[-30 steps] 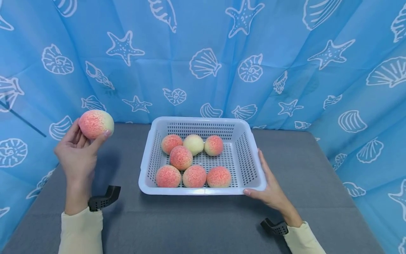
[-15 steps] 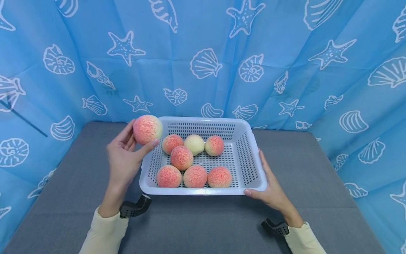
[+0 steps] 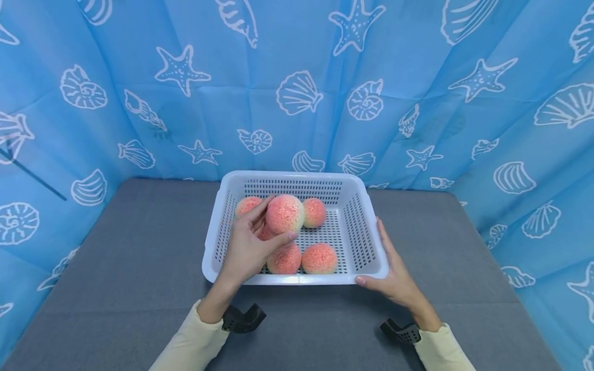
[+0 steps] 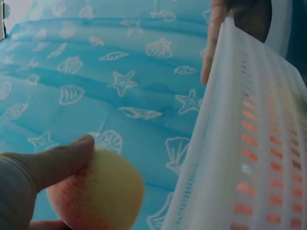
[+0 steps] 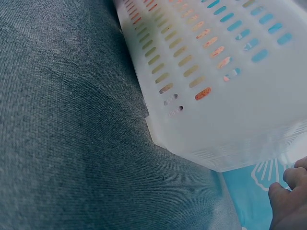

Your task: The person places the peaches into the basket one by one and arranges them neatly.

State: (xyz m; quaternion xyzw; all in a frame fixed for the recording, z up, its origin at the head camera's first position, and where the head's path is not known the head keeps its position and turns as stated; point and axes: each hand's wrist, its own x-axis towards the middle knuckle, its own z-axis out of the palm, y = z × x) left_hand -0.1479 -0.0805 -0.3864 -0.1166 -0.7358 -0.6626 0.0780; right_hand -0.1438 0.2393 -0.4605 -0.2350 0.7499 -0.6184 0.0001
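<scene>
My left hand [image 3: 246, 247] holds a pink-and-cream peach [image 3: 285, 214] between thumb and fingers, above the white perforated plastic basket [image 3: 362, 275]. In the left wrist view that peach [image 4: 112, 191] shows its pale yellow side beside the thumb. Several more peaches lie in the basket, among them one at front right [image 3: 320, 258] and one at the back [image 3: 314, 213]; the left hand and its peach hide some others. At the basket's right front corner my right hand [image 3: 394, 275] grips the rim, thumb along the front and fingers along the right side.
Grey cloth covers the table [image 3: 139, 257] under the basket. Behind and at both sides hangs a blue curtain [image 3: 315, 139] with white shells and starfish. Each wrist wears a black camera mount, such as the left one [image 3: 243, 318].
My left hand has carried the peach rightward from beyond the basket's left side to above its middle. The right hand and the basket have stayed in place.
</scene>
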